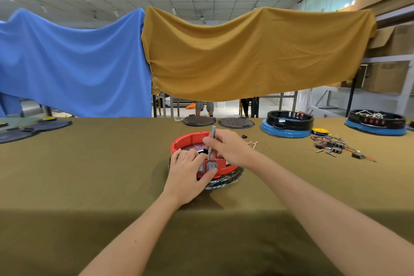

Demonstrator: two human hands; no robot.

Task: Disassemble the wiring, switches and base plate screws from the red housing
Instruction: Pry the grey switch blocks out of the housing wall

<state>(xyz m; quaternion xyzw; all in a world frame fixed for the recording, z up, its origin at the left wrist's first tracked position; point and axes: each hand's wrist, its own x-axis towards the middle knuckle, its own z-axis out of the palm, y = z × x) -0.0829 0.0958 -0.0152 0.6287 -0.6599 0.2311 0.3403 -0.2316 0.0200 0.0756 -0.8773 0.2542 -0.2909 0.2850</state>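
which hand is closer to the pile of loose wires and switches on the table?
Right. The right hand holds the screwdriver over the red housing, on the pile's side; the left hand grips the housing's opposite side.

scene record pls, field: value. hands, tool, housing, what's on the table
left hand: grips near wall of red housing, thumb by grey switches
right hand: holds grey screwdriver upright, tip down inside housing, contact point hidden
housing: on olive table, sits on a dark ring
right of housing: loose wires and switch parts
far edge: two dark round plates, two black-and-blue housings
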